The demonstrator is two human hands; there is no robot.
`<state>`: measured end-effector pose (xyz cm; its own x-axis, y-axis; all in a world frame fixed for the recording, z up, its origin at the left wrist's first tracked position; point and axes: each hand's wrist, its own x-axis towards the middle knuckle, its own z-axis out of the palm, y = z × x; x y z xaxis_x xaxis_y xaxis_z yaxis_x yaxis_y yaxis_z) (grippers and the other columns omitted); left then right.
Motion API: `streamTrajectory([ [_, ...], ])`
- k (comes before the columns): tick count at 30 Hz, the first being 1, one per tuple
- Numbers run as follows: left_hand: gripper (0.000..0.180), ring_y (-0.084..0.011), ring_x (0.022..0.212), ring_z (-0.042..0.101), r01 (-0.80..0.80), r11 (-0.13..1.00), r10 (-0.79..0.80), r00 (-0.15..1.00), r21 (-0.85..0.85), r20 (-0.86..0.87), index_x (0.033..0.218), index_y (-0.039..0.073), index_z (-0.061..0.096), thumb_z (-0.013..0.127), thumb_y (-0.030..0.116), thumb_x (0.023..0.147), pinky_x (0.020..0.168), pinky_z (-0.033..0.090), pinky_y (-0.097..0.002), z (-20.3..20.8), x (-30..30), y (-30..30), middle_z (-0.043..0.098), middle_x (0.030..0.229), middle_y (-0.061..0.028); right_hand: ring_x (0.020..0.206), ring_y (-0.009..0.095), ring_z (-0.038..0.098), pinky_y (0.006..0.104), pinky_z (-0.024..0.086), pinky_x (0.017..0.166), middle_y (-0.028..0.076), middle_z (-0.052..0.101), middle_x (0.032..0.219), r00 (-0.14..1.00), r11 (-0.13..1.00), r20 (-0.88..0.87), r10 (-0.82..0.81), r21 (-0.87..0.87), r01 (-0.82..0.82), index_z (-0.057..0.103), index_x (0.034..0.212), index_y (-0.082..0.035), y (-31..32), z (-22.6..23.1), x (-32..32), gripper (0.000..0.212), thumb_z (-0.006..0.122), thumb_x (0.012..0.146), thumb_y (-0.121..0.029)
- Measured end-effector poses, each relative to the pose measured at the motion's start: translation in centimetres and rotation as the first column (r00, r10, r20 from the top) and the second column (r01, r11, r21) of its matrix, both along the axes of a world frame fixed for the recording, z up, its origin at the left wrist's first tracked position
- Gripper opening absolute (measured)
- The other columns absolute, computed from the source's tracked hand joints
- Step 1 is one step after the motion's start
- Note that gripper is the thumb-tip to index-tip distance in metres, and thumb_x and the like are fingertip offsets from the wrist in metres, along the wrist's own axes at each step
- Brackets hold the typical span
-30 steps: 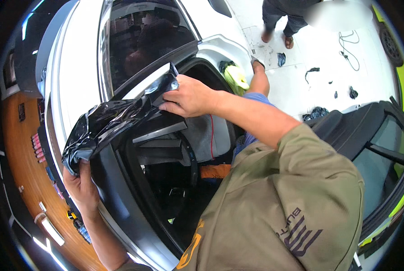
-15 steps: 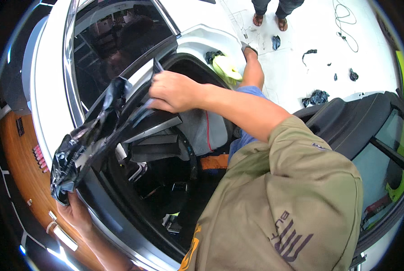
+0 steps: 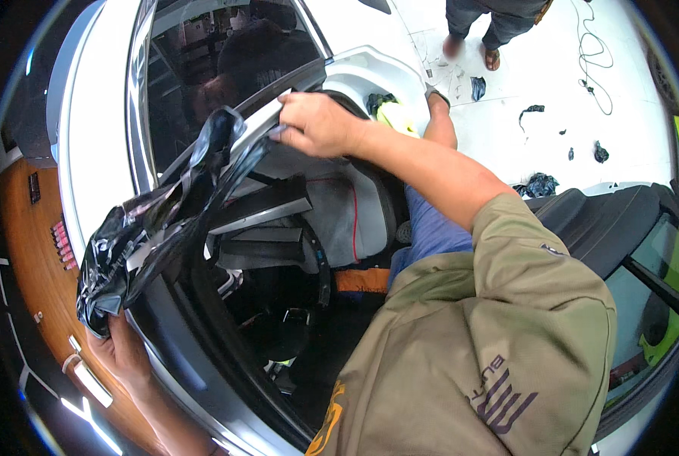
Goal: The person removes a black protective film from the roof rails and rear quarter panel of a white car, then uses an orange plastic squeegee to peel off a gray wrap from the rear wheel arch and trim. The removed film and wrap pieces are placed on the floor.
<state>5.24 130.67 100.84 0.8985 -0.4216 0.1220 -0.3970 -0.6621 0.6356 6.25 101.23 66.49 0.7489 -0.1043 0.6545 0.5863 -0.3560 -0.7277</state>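
Observation:
A long, crumpled sheet of glossy black plastic film (image 3: 111, 262) stretches between my hands along the white car's (image 3: 100, 129) door opening. My left hand (image 3: 119, 353), at the lower left outside the car, is closed around its bunched end; some of its fingers are hidden under the film. Farther up, by the lower edge of the dark side window (image 3: 233, 64), my right hand (image 3: 320, 125) pinches the film's other end between thumb and fingers. The strip hangs loose and twisted between them, over the dark door frame (image 3: 195, 342).
An open car door (image 3: 582, 220) stands at the right. Yellow-green cloth (image 3: 396, 115) lies on the body ledge beyond my right hand. Crumpled black scraps (image 3: 541, 185) and a cable (image 3: 594, 57) lie on the white floor, where another person's feet (image 3: 491, 59) stand.
My right hand has moved slightly farther along the window edge with its end of the film. My left hand keeps its hold. The view has shifted, and the other person's feet have moved.

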Motion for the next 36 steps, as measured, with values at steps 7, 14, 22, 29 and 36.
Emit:
streamTrajectory([
  [7,0.025,-0.0170,0.108,0.056,-0.017,0.996,0.016,1.000,0.085,0.012,0.118,-0.003,0.057,0.051,0.002,0.094,0.097,0.037,-0.0297,0.1,-0.8,0.1,0.062,0.116,-0.0104,0.079,0.032,0.052,0.0413,0.045,0.072,0.013,0.057,0.083,0.994,0.998,-0.107,0.012,-0.057,-0.018,0.059,0.090,-0.002,-1.3,-0.7,-3.4,0.022,0.070,0.078,-0.017],
  [14,0.024,-0.0150,0.106,0.056,0.013,0.998,-0.014,1.000,0.065,0.011,0.117,-0.002,0.059,0.051,0.002,0.095,0.096,0.038,-0.0281,-0.1,-0.8,-0.5,0.062,0.115,-0.0087,0.102,0.034,0.057,0.0432,0.044,0.093,0.020,0.061,0.102,0.993,0.986,0.027,-0.113,-0.121,0.115,0.061,0.104,0.000,-1.8,-1.1,-1.4,0.042,0.075,0.074,-0.027],
  [22,0.022,-0.0138,0.100,0.056,-0.052,0.966,0.029,0.995,0.254,0.095,0.112,-0.003,0.061,0.053,0.002,0.092,0.092,0.040,-0.0275,0.3,-1.6,-0.3,0.065,0.107,-0.0078,0.060,0.037,0.057,0.0454,0.048,0.064,0.015,0.053,0.060,0.958,0.930,-0.248,-0.145,-0.365,0.046,0.054,0.066,-0.004,-1.0,-5.3,-6.2,0.034,0.070,0.074,-0.034],
  [29,0.019,-0.0125,0.095,0.056,-0.088,0.982,0.074,0.994,0.169,0.084,0.106,-0.003,0.063,0.055,0.007,0.092,0.090,0.041,-0.0271,-0.2,-4.0,-4.7,0.065,0.101,-0.0038,0.082,0.041,0.061,0.0460,0.050,0.072,0.018,0.059,0.084,0.869,0.992,-0.490,0.065,-0.065,-0.110,0.060,0.095,-0.003,-1.4,-1.0,-10.9,0.034,0.066,0.085,-0.035],
  [36,0.013,-0.0168,0.074,0.054,-0.026,0.982,0.012,0.997,0.185,0.074,0.089,-0.002,0.059,0.055,0.011,0.090,0.069,0.043,-0.0340,0.9,-4.1,-5.4,0.060,0.078,-0.0096,0.126,0.039,0.043,0.0449,0.034,0.108,0.023,0.044,0.136,0.773,0.966,-0.633,0.027,-0.182,-0.182,0.052,0.127,0.005,-1.3,5.5,-10.3,0.070,0.072,0.079,-0.041],
])
